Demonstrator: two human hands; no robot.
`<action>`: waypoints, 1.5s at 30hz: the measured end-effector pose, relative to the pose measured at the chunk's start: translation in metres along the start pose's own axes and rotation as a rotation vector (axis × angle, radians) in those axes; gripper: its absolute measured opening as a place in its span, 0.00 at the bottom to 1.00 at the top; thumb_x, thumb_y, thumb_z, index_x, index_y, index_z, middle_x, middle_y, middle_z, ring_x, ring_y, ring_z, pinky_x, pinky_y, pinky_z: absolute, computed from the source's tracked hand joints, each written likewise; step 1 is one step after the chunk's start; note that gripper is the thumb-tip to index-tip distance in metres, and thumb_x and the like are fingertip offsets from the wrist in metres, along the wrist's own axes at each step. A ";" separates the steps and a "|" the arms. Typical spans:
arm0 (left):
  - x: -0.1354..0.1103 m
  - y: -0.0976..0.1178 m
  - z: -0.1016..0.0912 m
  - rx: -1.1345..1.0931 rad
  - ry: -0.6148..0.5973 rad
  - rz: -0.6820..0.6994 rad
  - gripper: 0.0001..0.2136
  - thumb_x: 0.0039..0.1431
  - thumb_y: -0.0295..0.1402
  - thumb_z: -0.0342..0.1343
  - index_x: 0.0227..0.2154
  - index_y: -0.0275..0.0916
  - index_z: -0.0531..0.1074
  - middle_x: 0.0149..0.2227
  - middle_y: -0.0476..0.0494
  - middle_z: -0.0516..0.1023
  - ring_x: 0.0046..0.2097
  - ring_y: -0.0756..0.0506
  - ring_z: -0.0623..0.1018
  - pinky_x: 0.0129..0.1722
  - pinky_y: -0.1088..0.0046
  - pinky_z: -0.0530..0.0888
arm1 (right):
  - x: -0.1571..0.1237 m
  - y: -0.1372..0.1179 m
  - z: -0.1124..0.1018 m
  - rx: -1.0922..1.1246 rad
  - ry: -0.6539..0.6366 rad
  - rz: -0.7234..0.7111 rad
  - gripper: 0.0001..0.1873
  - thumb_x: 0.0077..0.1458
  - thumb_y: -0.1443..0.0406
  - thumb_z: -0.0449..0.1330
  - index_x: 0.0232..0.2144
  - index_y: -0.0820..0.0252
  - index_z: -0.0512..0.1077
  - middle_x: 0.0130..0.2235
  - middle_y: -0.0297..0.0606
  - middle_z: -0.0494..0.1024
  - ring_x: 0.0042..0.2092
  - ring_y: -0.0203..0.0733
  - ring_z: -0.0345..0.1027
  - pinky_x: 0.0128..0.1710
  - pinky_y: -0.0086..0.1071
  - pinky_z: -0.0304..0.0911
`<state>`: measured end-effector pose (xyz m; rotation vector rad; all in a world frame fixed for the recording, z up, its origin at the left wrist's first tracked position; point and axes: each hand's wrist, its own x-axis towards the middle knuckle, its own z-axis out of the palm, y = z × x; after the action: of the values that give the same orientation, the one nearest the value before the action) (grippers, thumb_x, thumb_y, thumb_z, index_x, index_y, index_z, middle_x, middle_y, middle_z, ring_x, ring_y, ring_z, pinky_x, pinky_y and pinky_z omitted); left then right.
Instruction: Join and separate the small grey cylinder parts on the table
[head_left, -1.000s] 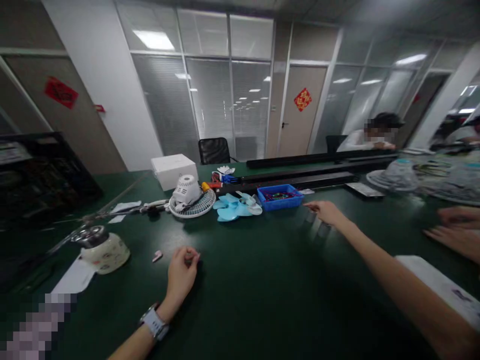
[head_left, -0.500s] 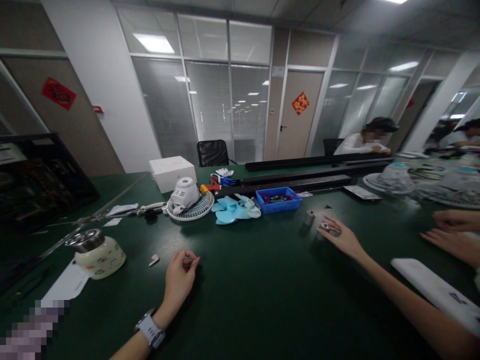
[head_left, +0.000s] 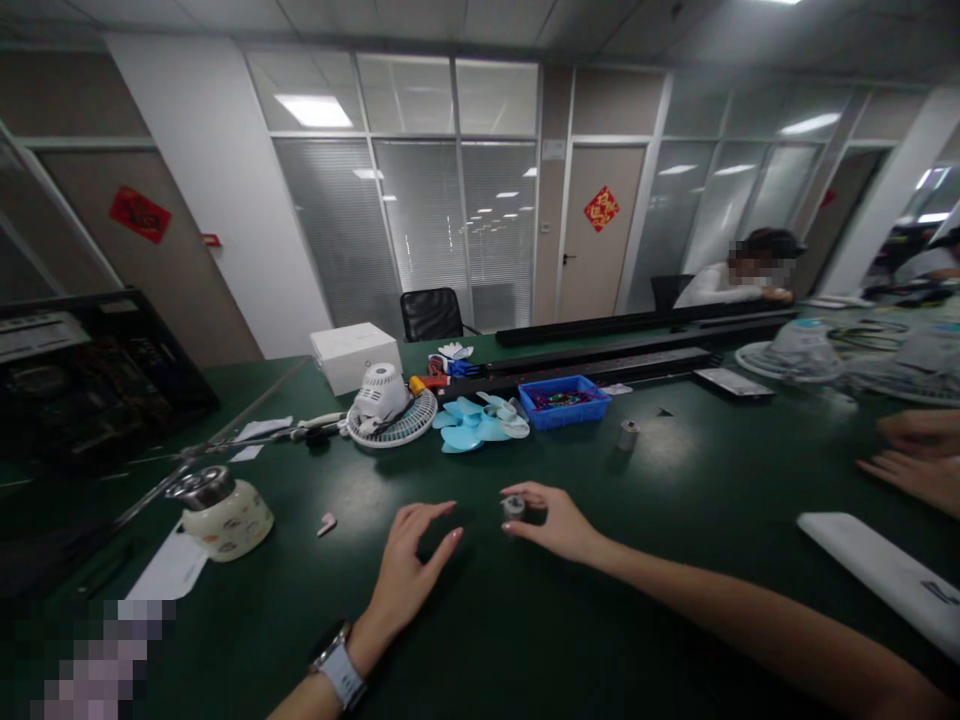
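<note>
**Right hand pinching a small metal cylinder, left hand empty beside it**

Cylinder [head_left: 513, 506]: short, grey, metallic-looking, shiny top. It sits low over the table [head_left: 487, 650], mid-front. I can't tell if it touches the surface. The right hand [head_left: 555, 522] grips it between thumb and fingertips. The left hand [head_left: 409, 572] is just beside it, fingers spread and curved, holding nothing.

Risks, my read:
- It's a fingertip-only pinch on a small, smooth, round part. If it slips, it rolls on the hard, glossy green top.
- The light is dim and the table dark, so a dropped part would be hard to spot.
- The left fingers are close enough to knock it.

Around it:
- Second cylinder [head_left: 627, 434], same look, stands upright farther back, well apart.
- Blue tray [head_left: 564, 402], plastic, rectangular, with small coloured bits inside.
- Pale blue plastic fan blade [head_left: 480, 424], lying flat near the tray.
- White round fan grille [head_left: 391, 418] with the motor housing on top.
- Cream jar [head_left: 222, 512] with a metal lid, far left, and a pink bit [head_left: 326, 523] near it.
- A co-worker's hands [head_left: 916, 458] at the right edge.
</note>
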<state>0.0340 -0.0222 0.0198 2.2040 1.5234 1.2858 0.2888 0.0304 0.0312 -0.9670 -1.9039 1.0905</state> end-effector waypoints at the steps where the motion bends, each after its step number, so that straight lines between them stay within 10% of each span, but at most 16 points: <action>1: -0.001 0.004 0.000 -0.010 -0.011 0.011 0.15 0.59 0.40 0.57 0.49 0.46 0.74 0.47 0.44 0.78 0.49 0.42 0.73 0.49 0.60 0.73 | 0.003 -0.004 0.017 0.045 -0.034 -0.017 0.27 0.46 0.61 0.69 0.49 0.60 0.72 0.47 0.42 0.78 0.50 0.46 0.72 0.55 0.45 0.64; 7: 0.000 0.008 0.002 -0.054 -0.091 0.012 0.11 0.62 0.40 0.54 0.43 0.50 0.79 0.45 0.45 0.78 0.48 0.43 0.73 0.50 0.60 0.71 | 0.005 -0.013 0.066 0.263 -0.154 -0.043 0.21 0.50 0.66 0.65 0.48 0.61 0.70 0.48 0.42 0.77 0.51 0.45 0.71 0.55 0.42 0.63; 21: 0.014 0.004 -0.011 -0.010 0.069 -0.127 0.13 0.58 0.47 0.55 0.38 0.50 0.81 0.40 0.42 0.79 0.47 0.39 0.72 0.49 0.56 0.70 | 0.002 -0.014 0.063 0.228 -0.152 -0.021 0.24 0.51 0.60 0.66 0.50 0.57 0.70 0.48 0.39 0.77 0.52 0.45 0.69 0.57 0.43 0.61; 28: -0.011 -0.033 -0.008 0.264 -0.144 -0.241 0.11 0.57 0.47 0.55 0.39 0.56 0.80 0.47 0.44 0.77 0.49 0.37 0.69 0.47 0.53 0.68 | 0.002 -0.010 0.064 0.176 -0.148 -0.029 0.24 0.52 0.60 0.66 0.51 0.56 0.70 0.49 0.38 0.76 0.52 0.44 0.69 0.56 0.40 0.62; 45: -0.012 -0.030 -0.004 0.361 -0.167 -0.235 0.13 0.58 0.48 0.54 0.43 0.56 0.79 0.54 0.42 0.71 0.53 0.33 0.62 0.51 0.50 0.63 | 0.002 0.003 0.065 -0.013 -0.095 -0.184 0.25 0.52 0.62 0.65 0.52 0.57 0.67 0.49 0.38 0.75 0.48 0.40 0.70 0.51 0.36 0.65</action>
<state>0.0091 -0.0199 -0.0011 2.1735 1.9984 0.7865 0.2331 0.0101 0.0044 -0.7423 -2.0342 1.0323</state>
